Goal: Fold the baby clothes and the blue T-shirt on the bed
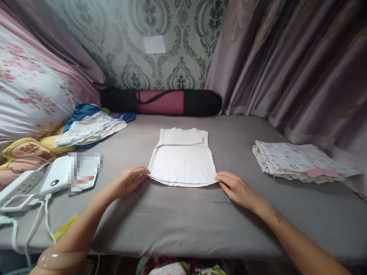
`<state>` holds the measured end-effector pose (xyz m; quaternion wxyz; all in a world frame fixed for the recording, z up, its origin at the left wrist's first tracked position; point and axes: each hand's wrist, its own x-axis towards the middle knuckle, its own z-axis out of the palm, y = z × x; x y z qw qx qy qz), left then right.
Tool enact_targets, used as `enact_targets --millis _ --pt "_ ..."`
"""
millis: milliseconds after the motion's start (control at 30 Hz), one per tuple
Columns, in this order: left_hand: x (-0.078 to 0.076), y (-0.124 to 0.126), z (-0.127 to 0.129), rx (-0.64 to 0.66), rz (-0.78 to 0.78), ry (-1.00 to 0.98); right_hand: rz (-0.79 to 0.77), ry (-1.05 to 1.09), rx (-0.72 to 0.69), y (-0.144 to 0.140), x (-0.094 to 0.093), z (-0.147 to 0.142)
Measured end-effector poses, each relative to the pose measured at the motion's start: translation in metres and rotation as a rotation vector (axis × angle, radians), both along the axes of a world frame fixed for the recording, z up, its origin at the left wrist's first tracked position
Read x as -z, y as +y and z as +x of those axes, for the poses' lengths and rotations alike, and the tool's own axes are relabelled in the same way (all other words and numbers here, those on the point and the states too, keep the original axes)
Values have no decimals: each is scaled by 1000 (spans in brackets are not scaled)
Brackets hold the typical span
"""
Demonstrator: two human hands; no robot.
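A small white garment [182, 160] lies flat in the middle of the grey bed sheet [172, 217], its sides folded in and its hem toward me. My left hand [130, 181] pinches the hem's left corner. My right hand [235, 187] rests on the hem's right corner, fingers on the cloth. A pale bangle [61, 259] sits on my left forearm.
A folded stack of printed cloth [301, 162] lies at the right. A pile of white and blue clothes [91, 128] sits at the back left, a black and pink roll bag [163, 102] along the wall. A power strip [20, 187], power bank [56, 179] and cables lie at the left edge.
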<state>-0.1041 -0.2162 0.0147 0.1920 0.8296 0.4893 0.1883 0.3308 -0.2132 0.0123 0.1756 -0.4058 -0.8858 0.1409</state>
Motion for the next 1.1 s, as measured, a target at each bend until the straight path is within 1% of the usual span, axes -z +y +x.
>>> enact_targets --millis 67,167,300,400,533,667,833,1100 --pt "-2 3 2 -94 -3 -7 -37 -17 49 5 -4 -2" --pt "-6 11 9 -220 26 -6 -56 -47 171 13 -12 -6" --pt "-9 30 20 -345 63 -41 -14 -49 316 32 -15 -12" --pt "-7 49 25 -419 76 -72 14 -22 395 52 -14 -15" --pt "-2 78 30 -481 93 -62 5 -10 494 81 -13 -20" --pt "-1 106 36 -544 99 2 24 -55 542 106 -10 -27" --pt "2 134 44 -593 121 101 44 -122 553 133 -3 -33" --pt "15 173 48 -589 192 203 69 -209 563 171 2 -40"
